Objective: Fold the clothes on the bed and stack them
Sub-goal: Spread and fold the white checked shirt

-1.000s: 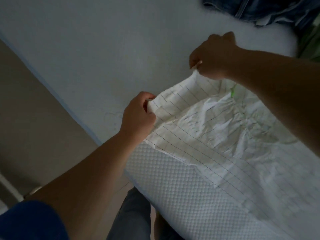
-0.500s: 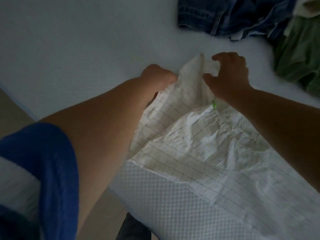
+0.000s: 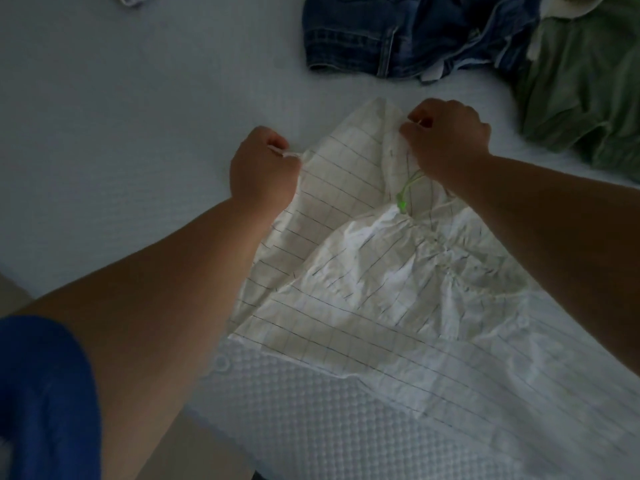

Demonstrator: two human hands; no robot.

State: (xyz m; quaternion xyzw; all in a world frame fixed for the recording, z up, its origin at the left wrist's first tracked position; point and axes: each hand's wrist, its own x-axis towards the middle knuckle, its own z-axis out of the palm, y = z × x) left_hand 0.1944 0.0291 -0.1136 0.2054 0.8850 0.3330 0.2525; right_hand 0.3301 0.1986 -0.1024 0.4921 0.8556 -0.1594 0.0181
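Note:
A white garment with thin dark grid lines [image 3: 363, 271] lies spread on the pale bed [image 3: 121, 116], with a small green cord and tag near its gathered middle. My left hand [image 3: 263, 168] pinches a thin strap at the garment's far left corner. My right hand [image 3: 446, 136] grips the far edge of the same garment, fingers curled into the fabric. Both forearms reach across the cloth and hide parts of it.
Blue denim clothing [image 3: 398, 32] lies bunched at the far side of the bed. A green garment [image 3: 581, 88] is heaped at the far right. The quilted mattress side [image 3: 329, 420] runs along the near edge, with floor below at the left.
Both hands have carried the garment's far edge further onto the bed. The left hand has drawn apart from the right and now pulls the strap leftward, spreading the top edge.

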